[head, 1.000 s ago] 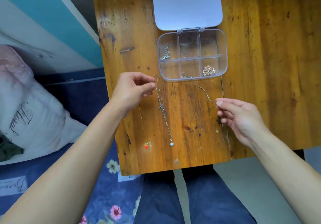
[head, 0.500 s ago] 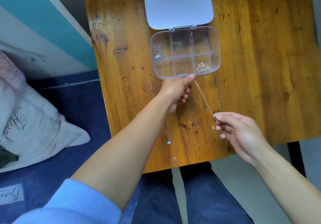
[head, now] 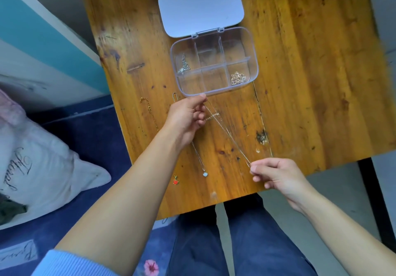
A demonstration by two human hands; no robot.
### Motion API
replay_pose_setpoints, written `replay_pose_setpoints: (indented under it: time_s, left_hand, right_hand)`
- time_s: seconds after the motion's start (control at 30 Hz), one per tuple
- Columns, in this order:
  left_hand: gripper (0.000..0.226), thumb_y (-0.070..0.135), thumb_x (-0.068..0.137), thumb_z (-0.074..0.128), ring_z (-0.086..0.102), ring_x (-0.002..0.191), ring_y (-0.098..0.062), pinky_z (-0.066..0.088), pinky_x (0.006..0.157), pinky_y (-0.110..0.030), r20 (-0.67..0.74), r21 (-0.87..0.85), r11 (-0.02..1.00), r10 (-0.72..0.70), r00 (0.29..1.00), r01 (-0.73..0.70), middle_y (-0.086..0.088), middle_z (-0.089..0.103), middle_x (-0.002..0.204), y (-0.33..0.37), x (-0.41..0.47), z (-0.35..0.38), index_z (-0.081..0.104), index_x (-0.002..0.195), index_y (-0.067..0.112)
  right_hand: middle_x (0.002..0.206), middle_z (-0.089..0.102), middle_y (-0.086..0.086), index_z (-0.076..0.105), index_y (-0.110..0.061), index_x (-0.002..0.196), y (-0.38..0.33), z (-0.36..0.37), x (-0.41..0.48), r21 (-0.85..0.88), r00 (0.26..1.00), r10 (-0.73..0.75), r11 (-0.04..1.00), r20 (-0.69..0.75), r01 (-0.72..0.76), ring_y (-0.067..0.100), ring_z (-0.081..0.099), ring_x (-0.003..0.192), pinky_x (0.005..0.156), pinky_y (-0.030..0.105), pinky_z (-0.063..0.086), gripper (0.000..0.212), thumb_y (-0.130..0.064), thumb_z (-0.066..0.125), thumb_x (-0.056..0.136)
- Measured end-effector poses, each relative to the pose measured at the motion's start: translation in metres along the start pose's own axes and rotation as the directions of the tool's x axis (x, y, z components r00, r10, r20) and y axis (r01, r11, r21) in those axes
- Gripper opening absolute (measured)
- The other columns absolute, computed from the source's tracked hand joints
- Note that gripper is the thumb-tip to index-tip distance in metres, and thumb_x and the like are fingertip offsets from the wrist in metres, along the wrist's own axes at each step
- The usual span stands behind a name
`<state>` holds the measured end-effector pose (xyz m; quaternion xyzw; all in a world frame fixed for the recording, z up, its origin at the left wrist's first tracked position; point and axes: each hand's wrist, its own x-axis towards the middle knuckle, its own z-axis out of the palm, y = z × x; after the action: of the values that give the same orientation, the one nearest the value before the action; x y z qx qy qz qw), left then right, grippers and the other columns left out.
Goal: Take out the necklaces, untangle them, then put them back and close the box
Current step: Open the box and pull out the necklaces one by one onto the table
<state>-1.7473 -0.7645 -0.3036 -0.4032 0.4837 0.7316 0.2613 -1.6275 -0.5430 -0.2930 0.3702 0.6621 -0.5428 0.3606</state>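
Observation:
A clear plastic box point(head: 254, 61) with several compartments lies open on the wooden table point(head: 310, 82), its lid point(head: 201, 5) flat behind it. A silver chain bundle point(head: 183, 66) sits in the far-left compartment and a gold one point(head: 237, 78) in the near-right. A thin silver necklace point(head: 227, 134) is stretched taut between my left hand point(head: 188, 119), pinching its upper end below the box, and my right hand point(head: 276, 174), pinching its lower end near the table's front edge. Two more necklaces lie flat on the table: a gold chain with a red pendant point(head: 175, 181) and a silver one with a white pendant point(head: 205, 174), partly hidden by my left arm.
The table's front edge point(head: 214, 206) is close to my lap. A bed with blue floral bedding point(head: 90, 168) and a white pillow point(head: 36, 168) lies to the left. A dark table leg point(head: 372, 198) stands at the right.
My left hand left the white-pendant necklace, moved right to the box's front edge and pinched the thin chain's upper end. My right hand pulled back toward me, drawing the chain taut.

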Motion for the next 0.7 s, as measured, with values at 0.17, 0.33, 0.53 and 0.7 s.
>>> replay_pose_setpoints:
  time_s: [0.17, 0.33, 0.53, 0.7]
  left_hand:
    - [0.017, 0.006, 0.087, 0.067, 0.051, 0.041, -0.01, 0.04, 0.039, -0.017, -0.078, 0.232, 0.956, 0.203, 0.976, -0.181, -0.006, 0.061, 0.061, 0.006, 0.0, -0.016, 0.062, 0.071, 0.007]
    - [0.007, -0.002, 0.088, 0.064, 0.064, 0.046, -0.013, 0.052, 0.045, -0.018, -0.174, 0.123, 0.985, 0.141, 0.975, -0.12, -0.012, 0.066, 0.07, 0.006, 0.004, -0.01, 0.063, 0.082, 0.001]
    - [0.008, -0.004, 0.089, 0.061, 0.068, 0.051, -0.016, 0.06, 0.053, -0.022, -0.225, 0.061, 0.995, 0.087, 0.97, -0.075, -0.014, 0.067, 0.072, 0.008, 0.013, 0.004, 0.063, 0.081, -0.002]
    - [0.009, -0.004, 0.088, 0.061, 0.071, 0.059, -0.02, 0.061, 0.057, -0.024, -0.253, 0.09, 0.994, 0.087, 0.964, -0.066, -0.015, 0.068, 0.075, 0.012, 0.015, 0.007, 0.063, 0.08, -0.001]
  right_hand:
    - [0.068, 0.074, -0.008, 0.079, -0.018, 0.076, 0.001, 0.01, 0.002, -0.203, 0.989, -0.147, 0.969, -0.011, 0.141, -0.002, 0.062, 0.057, 0.049, 0.012, 0.043, 0.004, -0.014, 0.08, 0.078]
    - [0.07, 0.072, 0.0, 0.076, -0.02, 0.072, 0.003, 0.029, 0.003, -0.389, 0.97, -0.244, 0.893, 0.005, 0.227, 0.009, 0.059, 0.063, 0.062, 0.021, 0.049, 0.007, -0.018, 0.082, 0.075]
    - [0.055, 0.061, -0.01, 0.068, -0.024, 0.067, 0.009, 0.049, 0.008, -0.538, 0.951, -0.305, 0.809, -0.043, 0.235, 0.004, 0.056, 0.057, 0.056, 0.022, 0.043, 0.016, -0.026, 0.083, 0.073]
    - [0.053, 0.064, -0.011, 0.067, -0.027, 0.07, 0.008, 0.049, 0.01, -0.626, 0.935, -0.356, 0.733, -0.017, 0.267, 0.009, 0.065, 0.062, 0.063, 0.032, 0.055, 0.017, -0.033, 0.081, 0.076]
